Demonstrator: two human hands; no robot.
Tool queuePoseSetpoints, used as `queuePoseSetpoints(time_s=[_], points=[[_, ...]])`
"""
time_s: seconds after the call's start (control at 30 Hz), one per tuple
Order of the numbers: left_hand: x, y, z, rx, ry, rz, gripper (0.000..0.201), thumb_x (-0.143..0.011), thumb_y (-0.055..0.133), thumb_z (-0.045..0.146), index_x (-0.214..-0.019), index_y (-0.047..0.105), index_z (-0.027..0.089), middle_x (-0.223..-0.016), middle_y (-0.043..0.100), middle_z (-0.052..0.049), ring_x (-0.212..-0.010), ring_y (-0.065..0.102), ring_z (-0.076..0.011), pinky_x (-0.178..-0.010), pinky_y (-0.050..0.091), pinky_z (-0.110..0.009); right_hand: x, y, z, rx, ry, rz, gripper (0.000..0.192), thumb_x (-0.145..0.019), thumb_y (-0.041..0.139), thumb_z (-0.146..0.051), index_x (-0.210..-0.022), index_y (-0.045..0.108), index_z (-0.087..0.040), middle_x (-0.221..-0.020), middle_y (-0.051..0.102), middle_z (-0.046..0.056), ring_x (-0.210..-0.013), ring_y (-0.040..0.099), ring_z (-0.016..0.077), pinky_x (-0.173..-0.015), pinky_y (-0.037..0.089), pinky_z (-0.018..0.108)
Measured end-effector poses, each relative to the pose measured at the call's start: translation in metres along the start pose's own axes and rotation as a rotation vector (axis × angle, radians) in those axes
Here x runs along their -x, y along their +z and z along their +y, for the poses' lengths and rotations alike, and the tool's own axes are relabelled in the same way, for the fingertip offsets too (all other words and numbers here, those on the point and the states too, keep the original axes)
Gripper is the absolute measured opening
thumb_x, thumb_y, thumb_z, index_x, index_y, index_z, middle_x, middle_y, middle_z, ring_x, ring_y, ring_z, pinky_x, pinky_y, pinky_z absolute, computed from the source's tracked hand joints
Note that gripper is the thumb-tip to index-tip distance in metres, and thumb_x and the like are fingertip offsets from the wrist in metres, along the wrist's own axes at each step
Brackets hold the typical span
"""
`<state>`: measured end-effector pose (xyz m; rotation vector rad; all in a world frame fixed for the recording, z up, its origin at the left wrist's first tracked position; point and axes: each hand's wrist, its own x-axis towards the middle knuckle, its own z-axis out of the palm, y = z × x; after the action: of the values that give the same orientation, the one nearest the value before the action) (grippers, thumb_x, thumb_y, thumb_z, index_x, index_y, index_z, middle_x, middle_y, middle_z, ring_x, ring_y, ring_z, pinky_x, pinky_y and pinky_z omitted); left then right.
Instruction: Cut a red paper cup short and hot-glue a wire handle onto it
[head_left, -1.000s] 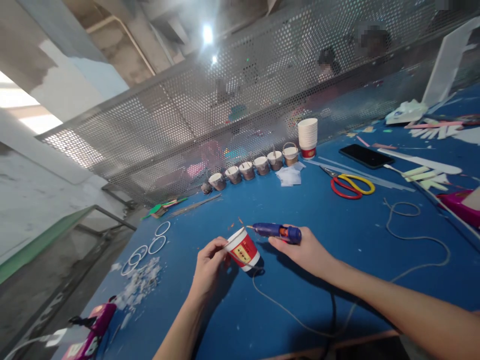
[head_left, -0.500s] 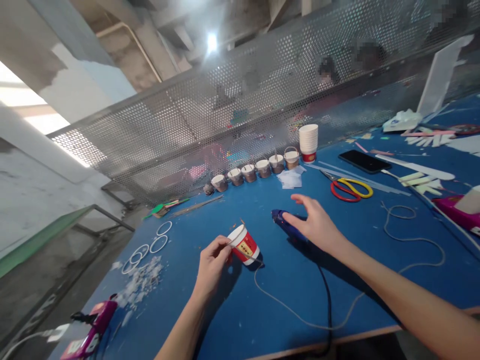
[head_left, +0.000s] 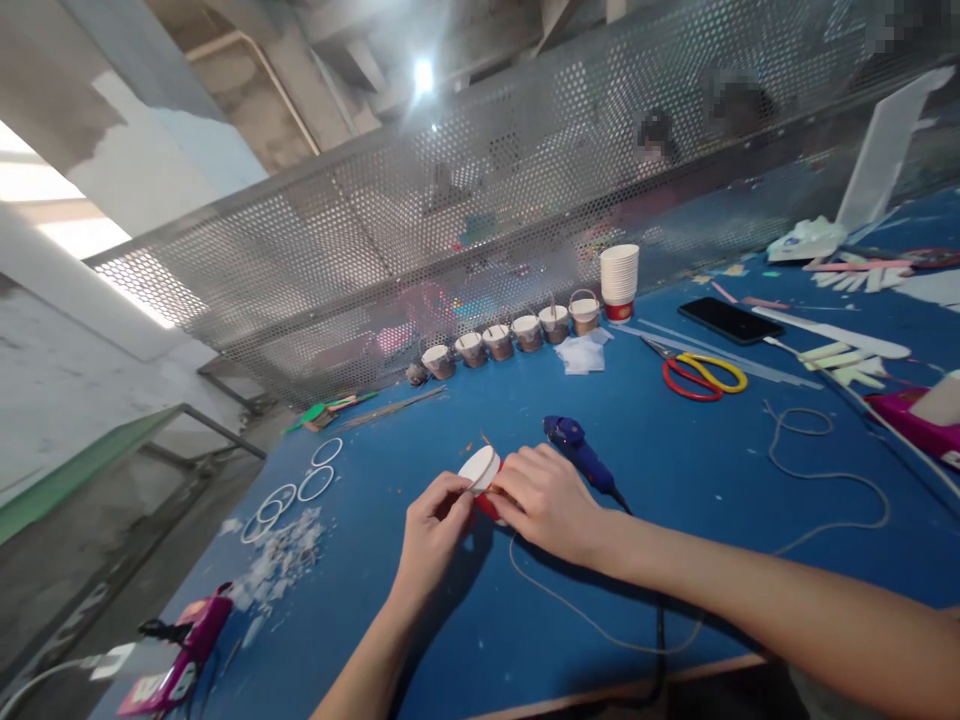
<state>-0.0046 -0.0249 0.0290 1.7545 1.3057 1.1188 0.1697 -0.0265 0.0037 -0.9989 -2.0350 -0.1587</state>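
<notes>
A red and white paper cup (head_left: 480,465) is tilted just above the blue table, its white mouth turned up toward me. My left hand (head_left: 435,525) pinches the cup at its near rim, fingers closed. On the cup's other side, my right hand (head_left: 551,500) is closed with its fingertips against the wall, pinching a thin grey cord that crosses the cup below the rim. Its fingers hide most of the red print. The loose cord (head_left: 570,605) trails down over the table under my right forearm. Beyond that hand lies a blue hot glue gun (head_left: 581,450), untouched.
Several cord-wrapped cups (head_left: 499,345) line the back, beside a stack of paper cups (head_left: 619,280). Scissors (head_left: 701,375) and a phone (head_left: 729,320) lie right. White rings (head_left: 316,484), scraps (head_left: 281,560) and a magenta power strip (head_left: 180,650) are left. A perforated metal screen (head_left: 360,240) stands behind.
My right hand has left the glue gun and moved left to the cup, closing at its side on the cord. The left hand keeps hold of the cup.
</notes>
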Motion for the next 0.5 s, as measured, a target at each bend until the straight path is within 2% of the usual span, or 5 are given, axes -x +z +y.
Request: queuePoseSetpoints(time_s=[0.27,0.4,0.5], points=[[0.0018,0.0006,0.0014,-0.044,0.036,-0.035,0.014,-0.076,0.061,0.026,-0.069,0.069,0.017,-0.063,0.057,0.0,-0.059,0.05,-0.013,-0.055,0.038,-0.023,0.0041,0.003,0.004,-0.073,0.022,0.099,0.026,-0.088,0.048,-0.014,-0.064,0.055,-0.018,-0.061,0.061,0.001,-0.059,0.049,0.0141,-0.064,0.029,0.03],[0.0019,0.0013,0.0035,-0.047,0.025,-0.026,0.014,-0.076,0.06,0.026,-0.069,0.069,0.017,-0.062,0.056,0.0,-0.059,0.051,-0.0133,-0.055,0.037,-0.023,0.0043,0.0,0.0046,-0.062,0.033,0.071,0.023,-0.091,0.049,-0.018,-0.07,0.058,-0.017,-0.065,0.063,0.001,-0.06,0.051,0.0148,-0.065,0.029,0.031],[0.0015,0.0019,0.0039,-0.043,0.017,-0.016,0.013,-0.074,0.061,0.026,-0.068,0.069,0.018,-0.061,0.056,0.0,-0.058,0.05,-0.0133,-0.053,0.036,-0.022,0.0046,-0.0008,0.0046,-0.022,-0.015,0.054,0.024,-0.093,0.049,-0.019,-0.073,0.061,-0.017,-0.066,0.064,0.002,-0.062,0.053,0.0154,-0.066,0.028,0.031]])
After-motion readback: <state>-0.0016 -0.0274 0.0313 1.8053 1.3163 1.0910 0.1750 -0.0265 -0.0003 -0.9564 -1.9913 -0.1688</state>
